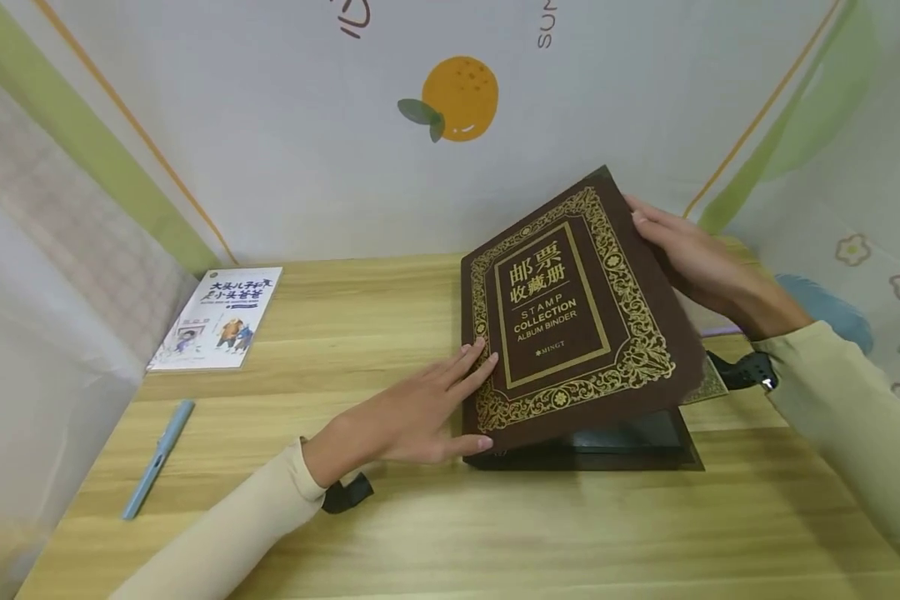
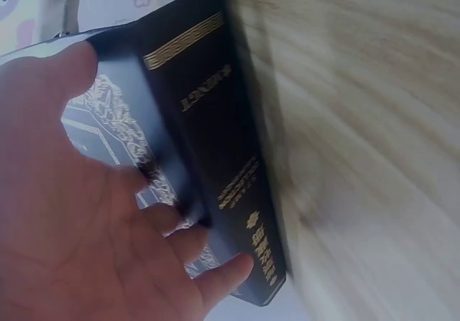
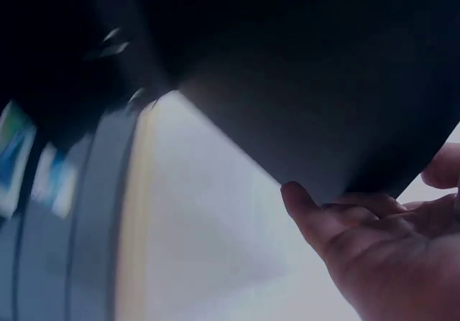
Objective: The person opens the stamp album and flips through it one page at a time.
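Note:
A dark brown stamp album (image 1: 551, 346) with gold ornament lies on the right part of the table, its front cover lifted at a slant. At the cover's free right edge, my right hand (image 1: 693, 258) grips it. In the right wrist view the fingers (image 3: 345, 224) meet the edge of the dark inner cover (image 3: 309, 105). Blurred metal rings (image 3: 118, 44) and stamp pages (image 3: 43, 163) show inside. My left hand (image 1: 420, 412) rests its extended, spread fingers on the cover by the hinge, beside the gold-lettered spine (image 2: 215, 134).
A white picture booklet (image 1: 221, 321) lies at the table's back left, with a light blue pen (image 1: 157, 460) in front of it. A gold-patterned item (image 1: 707, 388) is partly hidden behind the album. White printed cloth (image 1: 330, 167) hangs behind the table.

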### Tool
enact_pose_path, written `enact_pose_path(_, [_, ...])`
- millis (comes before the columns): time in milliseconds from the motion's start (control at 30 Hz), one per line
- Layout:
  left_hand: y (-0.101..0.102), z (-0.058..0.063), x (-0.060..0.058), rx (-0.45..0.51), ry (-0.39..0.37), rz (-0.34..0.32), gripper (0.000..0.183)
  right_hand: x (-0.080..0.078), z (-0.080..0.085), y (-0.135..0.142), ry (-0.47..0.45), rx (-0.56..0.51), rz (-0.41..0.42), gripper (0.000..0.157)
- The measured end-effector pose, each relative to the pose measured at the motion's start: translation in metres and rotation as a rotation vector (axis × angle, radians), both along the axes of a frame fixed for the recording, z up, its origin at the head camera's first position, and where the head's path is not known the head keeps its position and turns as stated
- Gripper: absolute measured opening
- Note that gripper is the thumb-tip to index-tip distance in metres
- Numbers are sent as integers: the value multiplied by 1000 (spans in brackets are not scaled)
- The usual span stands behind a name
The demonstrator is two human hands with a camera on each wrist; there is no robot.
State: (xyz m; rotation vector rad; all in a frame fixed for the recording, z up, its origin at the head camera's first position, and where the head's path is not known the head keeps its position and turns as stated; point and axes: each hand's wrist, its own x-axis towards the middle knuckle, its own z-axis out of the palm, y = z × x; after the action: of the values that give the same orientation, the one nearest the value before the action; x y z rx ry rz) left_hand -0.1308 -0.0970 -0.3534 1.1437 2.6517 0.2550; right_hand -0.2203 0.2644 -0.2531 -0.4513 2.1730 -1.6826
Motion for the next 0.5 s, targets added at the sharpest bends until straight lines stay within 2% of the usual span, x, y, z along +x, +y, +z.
enact_pose_path(67, [-3,1,1,18,-14,0,94,-1,8,-10,-8,-34,1,63])
enact_pose_path(167, [-5,5,1,35,-49,5,92,0,17,-24,-9,-28,13,64])
enact_pose_path(267, [-2,18,2,91,-95,65,85,-1,25,-37,2,-40,25,64])
enact_pose_path(367, [16,45,-1,243,-124,175,80,-2,29,-49,20,-71,43,64])
enact_pose_path(433, [34,70,-4,358,-134,248,79,-2,31,-57,29,-90,54,65])
enact_pose_path(500, [52,96,-7,432,-158,309,85,-2,32,-64,29,-104,62,64])
